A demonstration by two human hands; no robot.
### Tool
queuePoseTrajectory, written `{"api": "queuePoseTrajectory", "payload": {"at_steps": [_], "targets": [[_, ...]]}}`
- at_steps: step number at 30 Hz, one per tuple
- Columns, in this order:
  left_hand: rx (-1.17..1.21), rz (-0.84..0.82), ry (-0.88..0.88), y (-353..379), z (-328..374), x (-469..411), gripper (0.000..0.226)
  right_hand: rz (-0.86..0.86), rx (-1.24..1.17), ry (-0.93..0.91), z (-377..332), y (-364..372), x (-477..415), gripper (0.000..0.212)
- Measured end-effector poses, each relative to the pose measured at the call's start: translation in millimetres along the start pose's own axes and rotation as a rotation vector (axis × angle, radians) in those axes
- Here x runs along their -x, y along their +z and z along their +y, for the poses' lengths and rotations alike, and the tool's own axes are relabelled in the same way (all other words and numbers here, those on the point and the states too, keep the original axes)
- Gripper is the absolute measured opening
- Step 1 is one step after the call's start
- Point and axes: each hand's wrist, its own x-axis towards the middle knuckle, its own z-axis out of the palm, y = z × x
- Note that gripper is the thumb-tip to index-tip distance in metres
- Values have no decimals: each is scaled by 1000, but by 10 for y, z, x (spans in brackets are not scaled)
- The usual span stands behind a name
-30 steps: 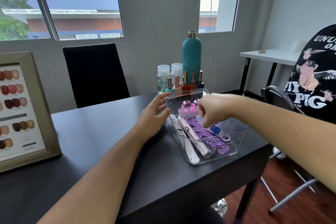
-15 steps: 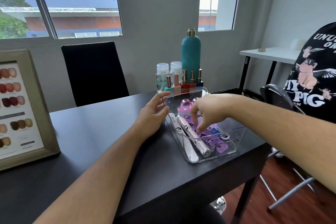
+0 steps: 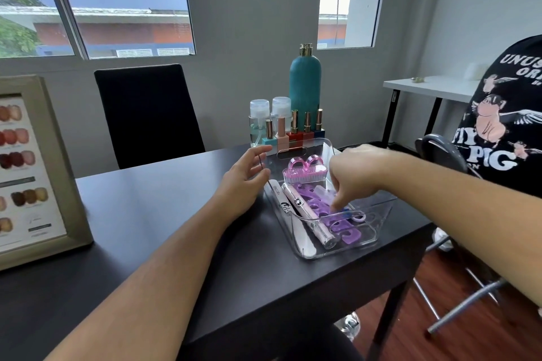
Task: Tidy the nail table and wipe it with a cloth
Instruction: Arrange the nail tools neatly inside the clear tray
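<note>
A dark matte bench (image 3: pixel 152 228) stands under grey walls and two windows, with a black chair (image 3: pixel 148 114) behind it and wood flooring at the lower right. A clear tray (image 3: pixel 337 252) sits near the bench's right edge, holding a nail file (image 3: pixel 283 205) printed "180/240", a pink brush (image 3: pixel 305 171) and purple toe separators (image 3: pixel 337 221). The left hand (image 3: pixel 243 182) rests against the tray's left wall, fingers loosely spread. The right hand (image 3: pixel 352 176) dips into the tray, fingertips drawn together; whether they grip anything I cannot tell. A teal bottle (image 3: pixel 305 88) and polish bottles (image 3: pixel 293 132) stand behind. A framed colour chart (image 3: pixel 32 167) leans at left. A neighbour's black shirt (image 3: pixel 504 126) reads "PIG".
</note>
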Motion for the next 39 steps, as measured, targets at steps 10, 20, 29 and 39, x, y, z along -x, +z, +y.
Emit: {"api": "queuePoseTrajectory", "payload": {"at_steps": [10,20,29,39], "targets": [[6,4,5,-5,-4,3,38,-35,-464,-54,35,-103,36,40],[23,8,24,-7,6,10,39,-27,-374,-53,21,-41,36,19],[31,7,19,-8,2,3,38,35,127,60,-119,54,27,41],[13,12,20,-13,-13,-5,38,-122,35,11,-114,-52,77,39]]}}
